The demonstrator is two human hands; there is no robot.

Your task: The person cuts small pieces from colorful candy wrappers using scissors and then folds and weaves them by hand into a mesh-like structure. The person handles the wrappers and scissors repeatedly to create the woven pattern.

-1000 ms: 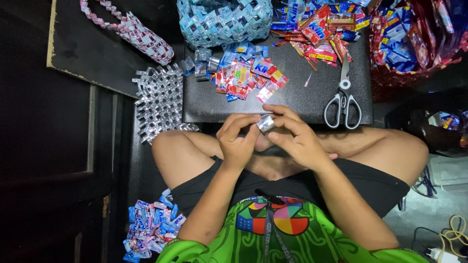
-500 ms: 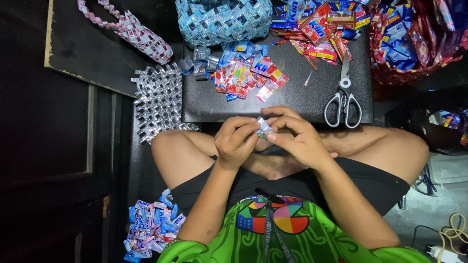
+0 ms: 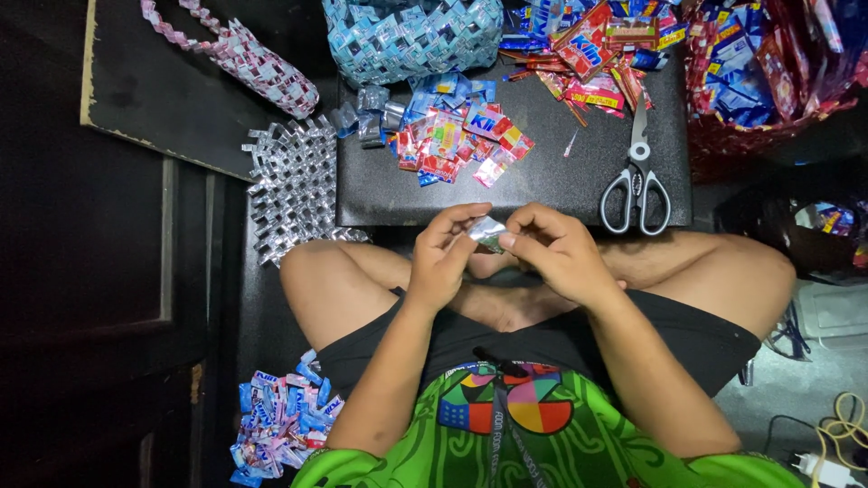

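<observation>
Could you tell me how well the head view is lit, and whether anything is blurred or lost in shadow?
In the head view, light falls evenly on the left hand, right hand and the small silver wrapper piece pinched between them, all fairly sharp; the scissors and silver woven mat read clearly; the far left is near black, and the edges bend slightly as with a wide lens.

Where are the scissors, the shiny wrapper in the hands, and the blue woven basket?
scissors (image 3: 636, 181), head view, on the pivot above the handles.
silver wrapper (image 3: 485, 231), head view, its middle between both hands.
blue woven basket (image 3: 411, 41), head view, its woven wall.
</observation>
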